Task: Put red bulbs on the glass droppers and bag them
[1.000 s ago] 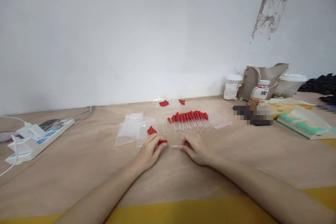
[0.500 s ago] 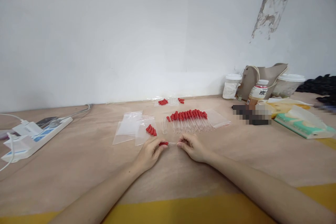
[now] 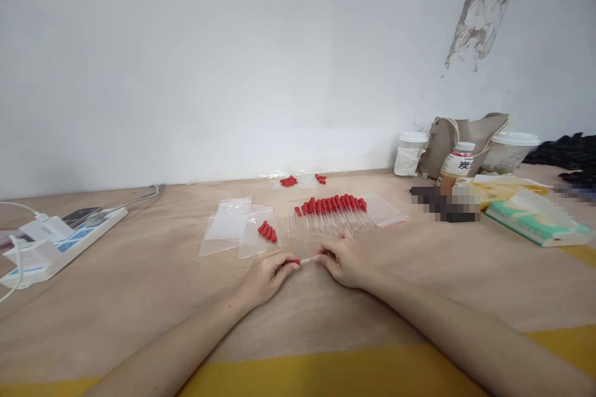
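My left hand [image 3: 267, 274] pinches a red rubber bulb [image 3: 293, 262], mostly covered by its fingers. My right hand [image 3: 342, 260] grips a thin clear glass tube [image 3: 307, 260], whose left end meets the bulb; how deep it sits inside I cannot tell. Behind my hands lies a row of droppers [image 3: 333, 206], red bulbs away from me and clear tubes toward me. Left of that row are a few bare glass tubes [image 3: 292, 223]. Several loose red bulbs [image 3: 267, 231] rest on a clear plastic bag [image 3: 249, 245].
More red bulbs [image 3: 288, 181] lie in clear packaging by the wall. A power strip [image 3: 69, 248] with chargers stands at left. At right are a drink bottle [image 3: 456, 167], lidded cups [image 3: 408, 155], a grey bag [image 3: 437, 142] and a tissue pack [image 3: 540, 220]. Another plastic bag [image 3: 386, 209] lies beside the droppers.
The bulb and tube have tilted, the bulb end dropping slightly toward me. My left fingers have shifted a little along the bulb; both hands keep their grip.
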`<control>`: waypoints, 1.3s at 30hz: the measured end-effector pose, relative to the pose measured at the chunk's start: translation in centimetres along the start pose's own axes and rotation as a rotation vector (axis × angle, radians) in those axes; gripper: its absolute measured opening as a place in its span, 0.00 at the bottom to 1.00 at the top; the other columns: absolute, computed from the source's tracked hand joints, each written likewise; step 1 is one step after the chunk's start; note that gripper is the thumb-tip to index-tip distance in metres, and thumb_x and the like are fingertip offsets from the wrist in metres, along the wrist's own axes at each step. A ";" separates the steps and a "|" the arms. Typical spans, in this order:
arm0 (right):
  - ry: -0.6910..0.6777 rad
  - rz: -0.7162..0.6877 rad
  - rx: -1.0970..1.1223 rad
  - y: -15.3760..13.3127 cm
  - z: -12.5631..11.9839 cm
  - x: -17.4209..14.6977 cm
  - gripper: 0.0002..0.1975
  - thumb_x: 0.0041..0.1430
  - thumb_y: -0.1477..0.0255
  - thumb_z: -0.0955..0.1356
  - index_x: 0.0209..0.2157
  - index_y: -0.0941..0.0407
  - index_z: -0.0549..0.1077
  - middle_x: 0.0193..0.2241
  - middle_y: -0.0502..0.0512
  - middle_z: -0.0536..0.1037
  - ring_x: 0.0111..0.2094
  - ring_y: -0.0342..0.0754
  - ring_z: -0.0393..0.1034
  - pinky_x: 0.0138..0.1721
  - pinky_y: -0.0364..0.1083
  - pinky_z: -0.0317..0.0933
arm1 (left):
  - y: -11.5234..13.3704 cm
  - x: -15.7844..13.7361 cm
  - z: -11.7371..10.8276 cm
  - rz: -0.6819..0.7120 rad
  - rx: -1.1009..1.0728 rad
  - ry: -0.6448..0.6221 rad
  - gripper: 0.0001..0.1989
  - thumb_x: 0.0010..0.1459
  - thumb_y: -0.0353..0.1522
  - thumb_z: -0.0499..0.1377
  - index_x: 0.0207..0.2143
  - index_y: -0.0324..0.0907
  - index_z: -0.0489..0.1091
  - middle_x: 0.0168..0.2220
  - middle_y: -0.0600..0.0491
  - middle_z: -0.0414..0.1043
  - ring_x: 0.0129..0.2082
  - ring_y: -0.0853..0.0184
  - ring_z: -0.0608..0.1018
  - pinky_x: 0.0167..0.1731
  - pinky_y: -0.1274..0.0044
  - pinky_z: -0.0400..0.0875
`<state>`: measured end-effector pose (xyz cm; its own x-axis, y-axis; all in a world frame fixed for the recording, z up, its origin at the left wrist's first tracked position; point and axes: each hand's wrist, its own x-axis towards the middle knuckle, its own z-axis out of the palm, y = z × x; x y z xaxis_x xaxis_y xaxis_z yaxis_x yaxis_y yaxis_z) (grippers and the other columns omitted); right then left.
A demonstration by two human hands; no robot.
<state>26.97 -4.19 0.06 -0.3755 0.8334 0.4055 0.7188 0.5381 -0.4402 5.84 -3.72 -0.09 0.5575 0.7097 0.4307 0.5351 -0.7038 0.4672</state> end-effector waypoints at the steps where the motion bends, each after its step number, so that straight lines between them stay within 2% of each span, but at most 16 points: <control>1: 0.016 -0.011 -0.022 -0.1 0.0 -0.1 0.08 0.56 0.69 0.62 0.28 0.55 0.70 0.23 0.48 0.74 0.26 0.41 0.62 0.40 0.46 0.46 | -0.1 0.0 0.0 -0.001 0.018 0.004 0.11 0.59 0.36 0.50 0.34 0.43 0.69 0.29 0.54 0.71 0.30 0.68 0.72 0.33 0.78 0.65; 8: 0.074 -0.061 -0.063 -0.1 0.9 -0.6 0.09 0.57 0.70 0.61 0.27 0.55 0.71 0.23 0.47 0.75 0.23 0.40 0.61 0.39 0.46 0.45 | -0.1 -0.2 0.0 0.095 0.107 0.009 0.10 0.59 0.35 0.50 0.33 0.41 0.67 0.28 0.53 0.69 0.28 0.69 0.70 0.30 0.78 0.64; 13: 0.049 -0.079 -0.050 -0.2 1.4 -0.5 0.10 0.57 0.71 0.61 0.25 0.55 0.71 0.21 0.47 0.74 0.22 0.41 0.59 0.38 0.46 0.45 | -0.1 -0.3 0.1 0.144 0.122 -0.014 0.09 0.60 0.34 0.50 0.34 0.39 0.66 0.28 0.52 0.68 0.28 0.69 0.69 0.30 0.78 0.63; 21: 0.018 0.004 -0.043 -0.8 1.8 -0.3 0.11 0.56 0.69 0.62 0.23 0.56 0.70 0.19 0.47 0.73 0.22 0.40 0.59 0.37 0.45 0.46 | -0.3 0.0 0.1 0.160 0.114 -0.035 0.08 0.59 0.33 0.50 0.34 0.39 0.66 0.28 0.52 0.68 0.28 0.69 0.70 0.30 0.78 0.64; 24: -0.007 -0.002 -0.040 -0.9 1.2 -0.1 0.12 0.58 0.67 0.61 0.26 0.55 0.71 0.22 0.47 0.74 0.24 0.41 0.62 0.37 0.45 0.46 | -0.6 0.4 -0.3 0.140 0.111 -0.012 0.08 0.59 0.33 0.51 0.33 0.40 0.67 0.28 0.53 0.69 0.29 0.69 0.71 0.29 0.79 0.64; 28: -0.045 -0.116 -0.150 -1.1 -0.6 -0.1 0.12 0.58 0.68 0.60 0.28 0.55 0.72 0.28 0.51 0.76 0.31 0.44 0.64 0.38 0.47 0.45 | -1.0 0.7 -0.6 0.144 0.088 0.033 0.07 0.58 0.33 0.53 0.33 0.41 0.69 0.28 0.53 0.71 0.30 0.69 0.72 0.31 0.78 0.65; 32: -0.050 -0.146 -0.243 -1.4 -1.6 -0.4 0.10 0.55 0.69 0.62 0.26 0.56 0.73 0.28 0.52 0.76 0.34 0.46 0.64 0.38 0.47 0.45 | -1.3 0.8 -1.0 0.164 0.111 0.096 0.09 0.57 0.34 0.55 0.40 0.43 0.68 0.35 0.52 0.72 0.36 0.67 0.72 0.39 0.75 0.65; 34: -0.036 -0.061 -0.203 -1.4 -1.6 -0.2 0.10 0.54 0.69 0.63 0.24 0.56 0.72 0.25 0.50 0.75 0.32 0.45 0.64 0.37 0.47 0.45 | -1.7 0.9 -1.4 0.126 0.220 0.191 0.17 0.53 0.37 0.58 0.46 0.44 0.65 0.42 0.49 0.69 0.43 0.63 0.69 0.45 0.70 0.62; 36: -0.018 0.104 -0.116 -1.2 -1.5 0.6 0.12 0.54 0.68 0.62 0.21 0.56 0.71 0.22 0.48 0.74 0.27 0.43 0.64 0.35 0.45 0.47 | -2.5 1.0 -1.9 0.003 0.354 0.293 0.24 0.50 0.40 0.60 0.49 0.44 0.63 0.48 0.47 0.63 0.48 0.58 0.64 0.48 0.66 0.58; 39: 0.027 0.340 -0.044 -0.6 -1.2 2.7 0.16 0.53 0.65 0.61 0.18 0.56 0.70 0.19 0.48 0.73 0.23 0.42 0.63 0.31 0.43 0.48 | -4.2 0.9 -2.4 -0.257 0.473 0.298 0.21 0.51 0.42 0.57 0.48 0.47 0.64 0.50 0.46 0.60 0.51 0.55 0.60 0.46 0.62 0.57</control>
<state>26.24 -2.46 2.41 -0.0952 0.9602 0.2627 0.8250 0.2238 -0.5189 2.55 -0.07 0.22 0.2086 0.7884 0.5787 0.8905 -0.3977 0.2208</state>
